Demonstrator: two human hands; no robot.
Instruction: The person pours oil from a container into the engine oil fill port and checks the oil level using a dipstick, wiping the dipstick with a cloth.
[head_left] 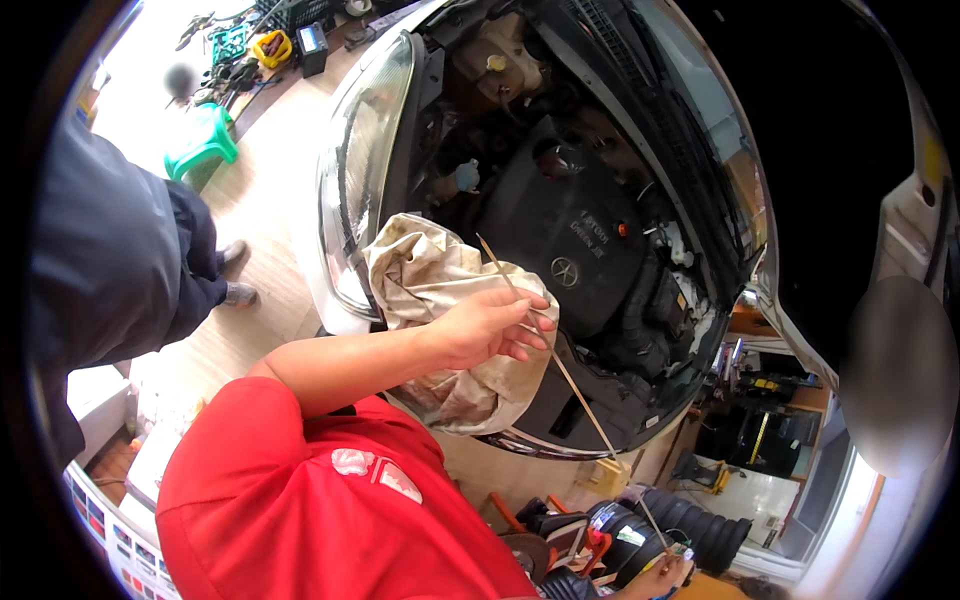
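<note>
My left hand (500,325) is stretched over the car's front edge, palm turned up, with its thumb and curled fingers around a long thin dipstick (578,395). The dipstick runs slantwise, its tip just past my left fingers. At the lower right, my right hand (660,578) grips the other end; a small whitish-green piece shows at its fingers. Beneath my left forearm a stained beige cloth (430,265) lies crumpled over the car's front. Beyond it is the open engine bay, with a black engine cover (570,225).
A raised hood (800,150) stands on the right. The headlight (370,150) edges the bay's left side. Another person in dark clothes (120,250) stands at the left, near a green stool (200,140). Tools lie on the floor at upper left; tyres (690,525) sit at lower right.
</note>
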